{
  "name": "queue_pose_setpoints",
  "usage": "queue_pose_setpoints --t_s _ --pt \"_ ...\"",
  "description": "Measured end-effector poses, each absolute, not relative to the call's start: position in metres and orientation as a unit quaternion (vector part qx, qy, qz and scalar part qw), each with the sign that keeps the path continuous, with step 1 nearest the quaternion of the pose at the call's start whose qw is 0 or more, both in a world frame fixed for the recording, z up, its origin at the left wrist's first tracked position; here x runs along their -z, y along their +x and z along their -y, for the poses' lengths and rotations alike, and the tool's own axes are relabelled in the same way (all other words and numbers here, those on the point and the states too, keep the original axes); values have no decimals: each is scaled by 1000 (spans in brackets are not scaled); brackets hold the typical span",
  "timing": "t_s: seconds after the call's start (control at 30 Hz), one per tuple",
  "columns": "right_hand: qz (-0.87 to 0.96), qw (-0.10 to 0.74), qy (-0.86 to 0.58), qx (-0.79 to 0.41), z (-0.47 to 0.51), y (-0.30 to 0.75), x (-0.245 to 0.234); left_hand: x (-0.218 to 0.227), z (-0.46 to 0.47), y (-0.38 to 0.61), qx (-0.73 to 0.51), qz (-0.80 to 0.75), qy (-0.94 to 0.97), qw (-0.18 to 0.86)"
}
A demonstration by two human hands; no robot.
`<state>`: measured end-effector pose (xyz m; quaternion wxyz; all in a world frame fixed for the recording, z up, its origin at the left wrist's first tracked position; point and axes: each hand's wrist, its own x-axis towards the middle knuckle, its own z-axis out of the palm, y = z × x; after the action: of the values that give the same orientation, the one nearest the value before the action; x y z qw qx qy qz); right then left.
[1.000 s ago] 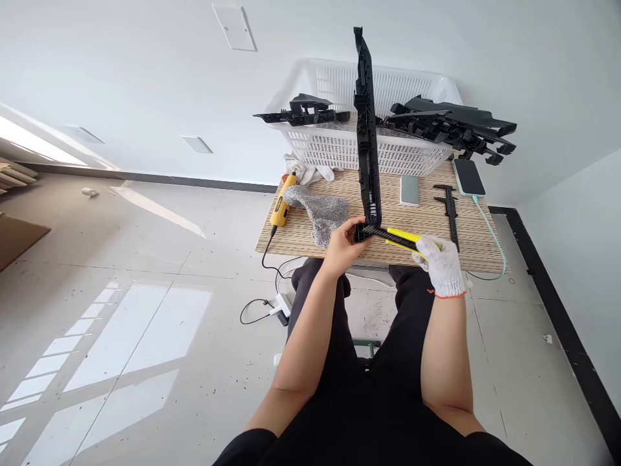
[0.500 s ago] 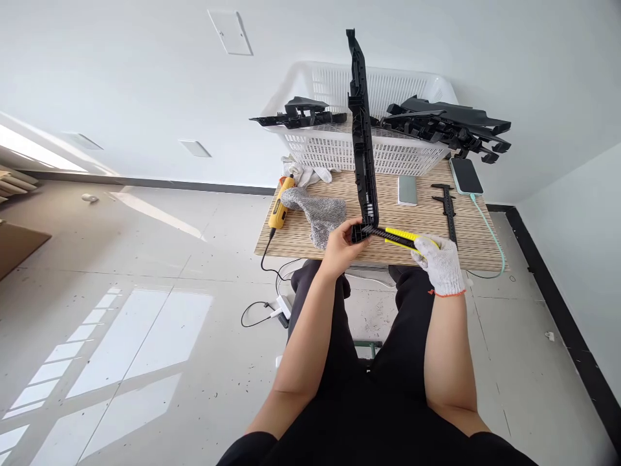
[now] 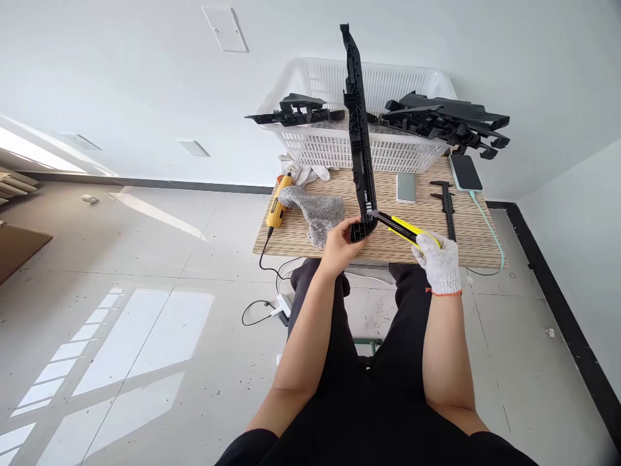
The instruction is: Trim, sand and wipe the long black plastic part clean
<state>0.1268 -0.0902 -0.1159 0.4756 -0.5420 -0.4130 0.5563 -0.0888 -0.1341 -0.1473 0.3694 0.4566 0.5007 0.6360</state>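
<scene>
A long black plastic part (image 3: 359,129) stands upright on the small wooden table (image 3: 339,243). My bare left hand (image 3: 342,243) grips its lower end near the table's front edge. In a white knit glove, my right hand (image 3: 440,262) is closed on a yellow and black utility knife (image 3: 402,228). The knife's blade tip rests against the side of the part just above my left hand.
A white plastic basket (image 3: 334,149) at the table's back holds several black plastic parts (image 3: 444,120). A grey glove (image 3: 317,213), a yellow corded tool (image 3: 279,204), a small grey block (image 3: 406,188), a black caliper (image 3: 447,200) and a charging phone (image 3: 464,173) lie on the table.
The knife tip has moved a little up the side of the black part, tilting the knife. The part's top has leaned slightly left. My left hand keeps its grip.
</scene>
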Motion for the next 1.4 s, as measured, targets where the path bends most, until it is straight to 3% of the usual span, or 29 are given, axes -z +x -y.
queue_pose_setpoints --t_s 0.27,0.4,0.5,0.63,0.73,0.83,1.4 --pt "443 436 -545 -563 93 129 111 146 135 -89 -635 -501 456 372" --pt "442 465 -538 -547 94 128 112 146 135 -90 -635 -501 454 373" --pt "458 422 -534 -571 95 128 111 146 136 -91 -631 -497 462 375" --pt "439 452 -544 -555 95 126 110 150 135 -92 -623 -498 469 380" --pt "475 402 -531 -575 95 126 110 153 134 -92 -627 -488 467 387" --pt "444 436 -545 -561 94 126 110 154 133 -92 -628 -492 467 383" --pt "438 410 -553 -578 95 126 110 152 134 -90 -622 -494 464 393"
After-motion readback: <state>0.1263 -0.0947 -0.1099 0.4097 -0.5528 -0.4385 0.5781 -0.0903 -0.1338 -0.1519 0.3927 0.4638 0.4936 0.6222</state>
